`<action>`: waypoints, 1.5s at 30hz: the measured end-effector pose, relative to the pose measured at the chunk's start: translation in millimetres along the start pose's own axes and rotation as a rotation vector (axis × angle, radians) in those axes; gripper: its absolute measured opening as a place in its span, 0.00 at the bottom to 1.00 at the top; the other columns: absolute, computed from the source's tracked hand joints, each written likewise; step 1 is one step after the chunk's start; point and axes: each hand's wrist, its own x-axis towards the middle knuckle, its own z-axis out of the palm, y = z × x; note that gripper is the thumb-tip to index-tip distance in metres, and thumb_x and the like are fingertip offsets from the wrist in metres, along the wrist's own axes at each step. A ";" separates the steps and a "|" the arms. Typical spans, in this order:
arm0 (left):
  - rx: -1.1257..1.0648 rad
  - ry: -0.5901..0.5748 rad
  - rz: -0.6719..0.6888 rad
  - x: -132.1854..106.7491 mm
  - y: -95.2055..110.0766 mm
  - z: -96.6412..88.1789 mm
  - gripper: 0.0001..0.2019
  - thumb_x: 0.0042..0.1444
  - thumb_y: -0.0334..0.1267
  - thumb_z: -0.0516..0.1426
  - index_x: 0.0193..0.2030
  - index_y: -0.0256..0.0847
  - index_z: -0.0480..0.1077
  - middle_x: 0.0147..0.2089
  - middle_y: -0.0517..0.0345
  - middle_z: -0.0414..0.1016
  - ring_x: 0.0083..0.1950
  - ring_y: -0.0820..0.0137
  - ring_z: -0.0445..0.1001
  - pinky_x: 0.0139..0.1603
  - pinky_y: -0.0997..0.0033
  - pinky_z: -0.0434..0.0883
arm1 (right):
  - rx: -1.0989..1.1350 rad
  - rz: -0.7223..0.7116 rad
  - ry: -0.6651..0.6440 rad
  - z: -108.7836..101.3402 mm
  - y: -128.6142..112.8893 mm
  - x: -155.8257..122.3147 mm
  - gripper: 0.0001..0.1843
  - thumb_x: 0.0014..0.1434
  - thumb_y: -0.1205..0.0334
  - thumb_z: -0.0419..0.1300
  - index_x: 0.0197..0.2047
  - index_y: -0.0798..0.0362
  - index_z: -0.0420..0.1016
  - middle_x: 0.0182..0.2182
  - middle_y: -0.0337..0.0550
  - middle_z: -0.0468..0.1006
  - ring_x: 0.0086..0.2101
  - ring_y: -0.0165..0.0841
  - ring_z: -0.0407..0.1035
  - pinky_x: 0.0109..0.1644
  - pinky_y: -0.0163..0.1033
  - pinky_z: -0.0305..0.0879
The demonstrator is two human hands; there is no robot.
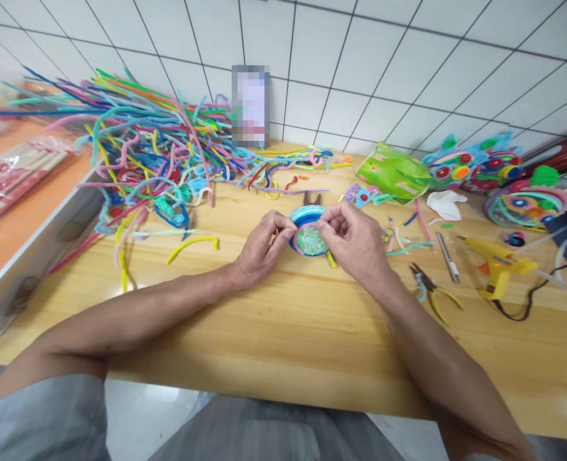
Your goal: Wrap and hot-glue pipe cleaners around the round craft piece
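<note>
A round coiled disc of pipe cleaners, blue on the rim and green and pink inside, rests on the wooden table between my hands. My left hand pinches its left edge with closed fingers. My right hand grips its right edge, fingers curled over the top. A loose yellow pipe cleaner lies to the left of my left hand.
A big heap of coloured pipe cleaners covers the back left. A yellow glue gun, pliers, a green packet and finished coiled pieces lie on the right. A tiled wall is behind.
</note>
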 end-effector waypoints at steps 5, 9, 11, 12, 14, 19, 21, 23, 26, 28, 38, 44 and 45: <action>-0.028 0.022 -0.026 -2.2 0.3 -1.0 0.11 0.80 0.48 0.54 0.51 0.45 0.71 0.41 0.58 0.73 0.40 0.69 0.72 0.43 0.66 0.72 | 0.002 -0.004 0.002 0.6 1.4 -0.1 0.02 0.59 0.64 0.62 0.35 0.47 0.74 0.25 0.34 0.73 0.28 0.32 0.68 0.33 0.39 0.60; -0.110 0.018 -0.140 -2.3 1.5 -2.0 0.18 0.80 0.53 0.52 0.44 0.44 0.71 0.36 0.60 0.71 0.36 0.71 0.69 0.38 0.68 0.70 | 0.008 -0.007 -0.005 0.1 1.6 0.1 0.02 0.59 0.64 0.62 0.35 0.47 0.74 0.25 0.34 0.73 0.28 0.32 0.67 0.34 0.39 0.60; -0.124 0.030 -0.165 -1.6 -0.1 -1.8 0.20 0.80 0.54 0.52 0.40 0.44 0.70 0.34 0.62 0.69 0.34 0.71 0.68 0.37 0.69 0.69 | 0.005 -0.004 -0.008 -0.3 1.4 0.1 0.02 0.59 0.64 0.62 0.35 0.47 0.74 0.25 0.34 0.73 0.28 0.32 0.67 0.34 0.39 0.61; -0.118 0.039 -0.174 -1.1 -1.7 -1.5 0.21 0.79 0.55 0.53 0.38 0.44 0.69 0.33 0.62 0.68 0.34 0.71 0.67 0.36 0.69 0.68 | 0.004 -0.004 -0.008 -0.4 1.3 0.1 0.02 0.59 0.64 0.62 0.35 0.47 0.74 0.25 0.34 0.73 0.28 0.31 0.67 0.34 0.39 0.61; -0.088 0.064 -0.189 -0.1 -5.9 -0.4 0.21 0.79 0.55 0.53 0.37 0.44 0.67 0.32 0.63 0.67 0.33 0.71 0.66 0.36 0.68 0.68 | 0.006 -0.007 -0.006 -0.4 1.1 0.2 0.02 0.59 0.64 0.62 0.35 0.47 0.74 0.25 0.34 0.73 0.27 0.31 0.67 0.34 0.39 0.61; -0.021 0.118 -0.118 2.6 -17.1 -0.6 0.16 0.76 0.56 0.58 0.55 0.46 0.72 0.49 0.56 0.77 0.48 0.67 0.76 0.52 0.63 0.75 | 0.013 -0.007 -0.009 -0.5 1.3 0.5 0.02 0.59 0.65 0.62 0.35 0.47 0.74 0.25 0.33 0.72 0.26 0.31 0.66 0.33 0.39 0.60; -0.044 0.057 -0.116 4.6 -19.0 -2.5 0.19 0.76 0.56 0.57 0.62 0.48 0.72 0.59 0.51 0.78 0.59 0.63 0.77 0.59 0.60 0.76 | 0.015 -0.010 -0.011 -0.7 1.8 0.8 0.02 0.59 0.65 0.62 0.35 0.47 0.73 0.24 0.33 0.71 0.26 0.30 0.65 0.33 0.39 0.60; -0.097 -0.035 -0.125 7.3 -20.0 -3.9 0.21 0.76 0.56 0.57 0.68 0.51 0.71 0.70 0.49 0.74 0.72 0.58 0.73 0.68 0.54 0.73 | 0.019 -0.023 -0.012 -0.5 2.5 1.0 0.03 0.59 0.65 0.63 0.35 0.48 0.74 0.24 0.32 0.71 0.26 0.30 0.65 0.33 0.39 0.60; -0.209 -0.148 -0.160 11.4 -21.6 -2.6 0.22 0.76 0.56 0.57 0.69 0.52 0.72 0.78 0.50 0.67 0.82 0.54 0.63 0.80 0.47 0.64 | 0.026 -0.052 -0.010 0.2 3.4 0.8 0.03 0.58 0.65 0.63 0.35 0.48 0.74 0.24 0.33 0.72 0.25 0.29 0.64 0.33 0.38 0.59; -0.299 -0.188 -0.209 12.8 -22.9 0.3 0.21 0.75 0.56 0.59 0.68 0.50 0.72 0.79 0.49 0.67 0.82 0.53 0.63 0.82 0.46 0.62 | 0.022 -0.067 -0.009 0.3 3.3 0.5 0.03 0.58 0.65 0.64 0.34 0.48 0.74 0.24 0.33 0.72 0.25 0.29 0.64 0.33 0.39 0.59; -0.290 -0.206 -0.182 12.0 -15.8 -2.5 0.20 0.75 0.54 0.59 0.67 0.48 0.71 0.68 0.47 0.73 0.73 0.56 0.71 0.74 0.49 0.72 | 0.035 -0.126 -0.097 -8.5 1.3 2.4 0.02 0.61 0.64 0.64 0.36 0.49 0.77 0.26 0.34 0.72 0.26 0.30 0.65 0.33 0.39 0.61; -0.352 -0.242 -0.211 15.9 -17.4 -1.0 0.23 0.73 0.55 0.62 0.66 0.47 0.71 0.70 0.47 0.73 0.73 0.56 0.71 0.77 0.50 0.69 | 0.035 -0.112 -0.102 -8.7 -0.2 2.3 0.02 0.61 0.64 0.65 0.36 0.48 0.77 0.26 0.34 0.72 0.27 0.30 0.65 0.33 0.39 0.61; -0.371 -0.252 -0.220 16.2 -17.6 -0.7 0.23 0.73 0.55 0.62 0.66 0.46 0.71 0.69 0.47 0.73 0.73 0.57 0.72 0.76 0.51 0.69 | 0.034 -0.104 -0.106 -9.4 -0.9 2.4 0.02 0.61 0.64 0.66 0.36 0.48 0.77 0.26 0.34 0.72 0.27 0.30 0.65 0.33 0.39 0.62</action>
